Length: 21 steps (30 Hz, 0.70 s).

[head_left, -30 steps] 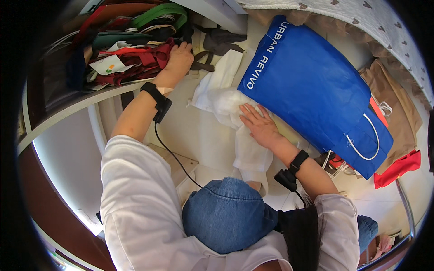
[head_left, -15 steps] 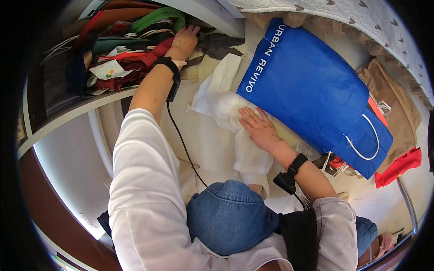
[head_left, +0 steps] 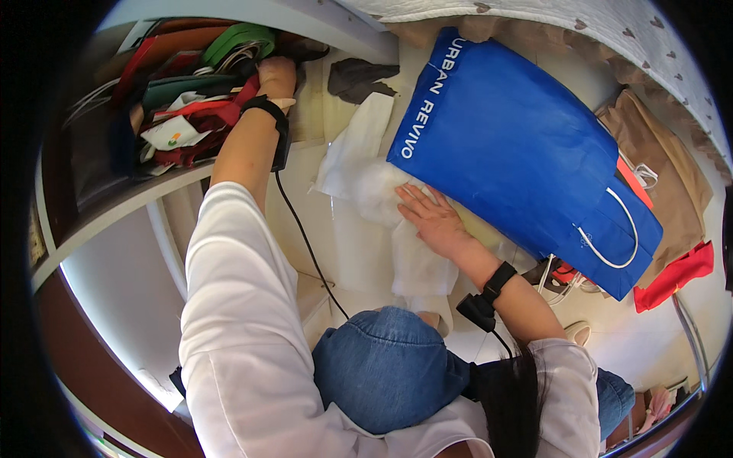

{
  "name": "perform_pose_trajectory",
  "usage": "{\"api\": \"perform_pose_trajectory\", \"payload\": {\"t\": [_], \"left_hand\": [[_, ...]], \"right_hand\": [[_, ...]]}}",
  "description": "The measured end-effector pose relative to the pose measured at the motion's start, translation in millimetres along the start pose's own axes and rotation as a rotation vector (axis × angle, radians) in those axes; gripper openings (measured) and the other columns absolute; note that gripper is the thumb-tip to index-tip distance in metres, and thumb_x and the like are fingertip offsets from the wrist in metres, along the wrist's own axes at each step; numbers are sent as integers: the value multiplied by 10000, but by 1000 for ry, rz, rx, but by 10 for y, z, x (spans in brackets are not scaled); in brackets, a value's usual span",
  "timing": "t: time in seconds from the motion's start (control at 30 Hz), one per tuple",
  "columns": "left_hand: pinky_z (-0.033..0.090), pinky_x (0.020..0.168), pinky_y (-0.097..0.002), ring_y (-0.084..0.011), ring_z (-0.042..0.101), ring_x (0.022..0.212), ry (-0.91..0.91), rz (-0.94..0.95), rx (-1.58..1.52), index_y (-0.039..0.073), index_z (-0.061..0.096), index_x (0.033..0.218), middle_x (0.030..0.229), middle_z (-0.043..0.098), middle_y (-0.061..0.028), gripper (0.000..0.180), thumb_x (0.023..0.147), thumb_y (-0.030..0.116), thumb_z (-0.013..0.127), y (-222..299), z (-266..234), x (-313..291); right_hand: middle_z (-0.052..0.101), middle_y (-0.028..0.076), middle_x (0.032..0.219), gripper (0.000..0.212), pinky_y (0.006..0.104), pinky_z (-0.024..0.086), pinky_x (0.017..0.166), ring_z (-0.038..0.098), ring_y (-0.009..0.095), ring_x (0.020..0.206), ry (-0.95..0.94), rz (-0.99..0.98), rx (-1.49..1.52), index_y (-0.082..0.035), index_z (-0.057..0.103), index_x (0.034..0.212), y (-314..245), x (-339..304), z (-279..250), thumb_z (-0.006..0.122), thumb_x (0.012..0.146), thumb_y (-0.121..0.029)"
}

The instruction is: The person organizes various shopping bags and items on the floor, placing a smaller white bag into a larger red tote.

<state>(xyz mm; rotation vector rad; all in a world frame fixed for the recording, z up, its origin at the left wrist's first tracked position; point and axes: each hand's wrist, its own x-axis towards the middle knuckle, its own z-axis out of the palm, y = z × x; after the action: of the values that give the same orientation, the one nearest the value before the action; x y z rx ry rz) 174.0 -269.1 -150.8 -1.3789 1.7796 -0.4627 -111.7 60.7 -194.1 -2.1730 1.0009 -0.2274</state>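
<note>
Inside the low shelf at the far left, my left hand [head_left: 276, 75] reaches in beside a coiled green strap [head_left: 239, 42] and a dark red bag [head_left: 229, 113]. Its back shows, but the fingers are hidden among the folded bags, so their grip is unclear. My right hand [head_left: 437, 223] lies palm down with spread fingers on a crumpled white see-through bag [head_left: 424, 263] on the floor. Just right of that hand lies a large blue paper bag [head_left: 511, 145] with white cord handles. A dark grey cloth [head_left: 359, 79] lies on the floor beyond the white bag.
The shelf's pale edge [head_left: 130, 202] curves along the left. Brown bags [head_left: 664, 168] and a red cloth bag [head_left: 676, 276] lie at the right. A quilted cover with hearts [head_left: 550, 14] hangs at the far right. A black cable [head_left: 304, 237] runs from my left wrist.
My left hand has drawn left, deeper among the bags, away from the dark grey cloth, which now lies apart on the floor. My right hand stays on the white bag.
</note>
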Motion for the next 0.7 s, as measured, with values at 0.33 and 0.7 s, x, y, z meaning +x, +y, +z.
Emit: {"api": "perform_pose_trajectory", "payload": {"t": [0.33, 0.7], "left_hand": [[551, 637, -424, -295, 662, 882, 197, -161, -293, 62, 674, 937, 1004, 662, -149, 162, 866, 149, 557, -57, 363, 449], [436, 928, -424, -411, 485, 1156, -66, -378, -822, -13, 532, 1221, 1270, 497, -259, 425, 903, 264, 474, -315, 569, 514]], "right_hand": [[214, 13, 1520, 614, 389, 153, 1143, 181, 175, 1407, -33, 84, 49, -99, 446, 1330, 24, 19, 135, 653, 753, -119], [236, 43, 1509, 625, 422, 156, 1137, 205, 194, 1399, -16, 20, -6, -86, 434, 1331, -123, 146, 172, 658, 750, -142]]}}
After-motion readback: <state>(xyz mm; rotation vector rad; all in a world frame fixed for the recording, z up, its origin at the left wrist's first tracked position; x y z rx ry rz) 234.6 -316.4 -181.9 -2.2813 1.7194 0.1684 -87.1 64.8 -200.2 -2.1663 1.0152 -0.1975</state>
